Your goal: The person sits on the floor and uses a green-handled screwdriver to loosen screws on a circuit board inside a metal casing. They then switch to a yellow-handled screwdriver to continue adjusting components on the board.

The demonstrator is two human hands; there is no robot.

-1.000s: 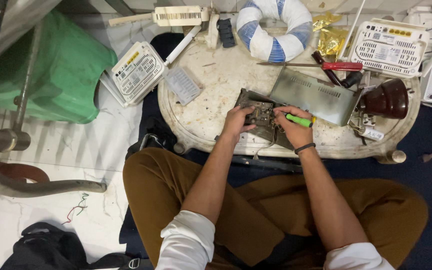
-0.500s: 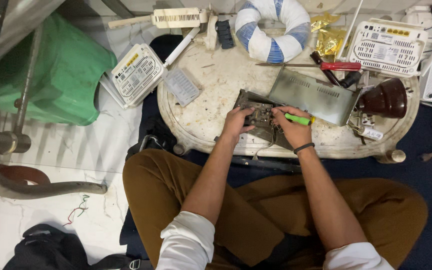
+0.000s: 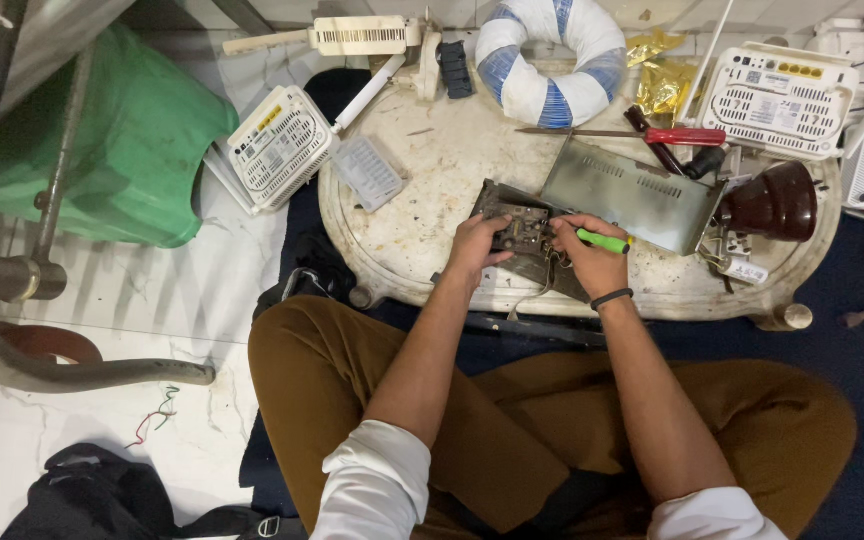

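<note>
Circuit board (image 3: 522,235) worked on at the table (image 3: 422,215).
Board is gripped by the left hand (image 3: 477,245); green screwdriver (image 3: 602,240) is clamped in the right hand (image 3: 592,262).

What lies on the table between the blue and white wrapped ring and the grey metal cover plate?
In the head view, a red-handled screwdriver lies between the blue and white wrapped ring and the grey metal cover plate, across the round table.

We note crinkled gold foil packets (image 3: 664,82) at the table's far edge, beside the blue-white coil (image 3: 552,60). A small white label (image 3: 749,271) lies below the brown dome (image 3: 772,200).
</note>
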